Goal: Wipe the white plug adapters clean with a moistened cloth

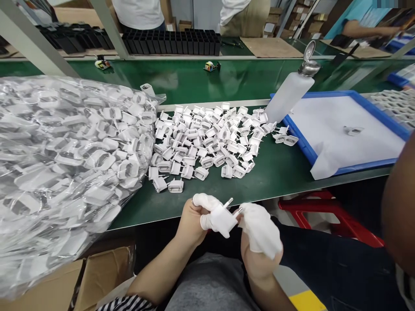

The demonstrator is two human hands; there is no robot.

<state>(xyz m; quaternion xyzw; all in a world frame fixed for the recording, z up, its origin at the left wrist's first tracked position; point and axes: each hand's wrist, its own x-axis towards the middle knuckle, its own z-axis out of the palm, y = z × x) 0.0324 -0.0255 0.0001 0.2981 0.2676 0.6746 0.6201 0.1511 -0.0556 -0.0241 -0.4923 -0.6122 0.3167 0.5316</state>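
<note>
Plug [220, 219] gripped in left hand [191, 220] fingers, 2 pins [229, 201] up, right hand [259, 261] fingers clenching cloth [261, 231] against pins

A green workbench [279, 168] fronts a green conveyor [181, 77], grey frame posts [32, 43] and stacked cardboard boxes [285, 21] behind.

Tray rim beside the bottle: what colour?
The tray rim is blue; head view shows it best.

Factory assembly line: green conveyor belt [194, 80], heaped white plug parts [207, 138].
</note>
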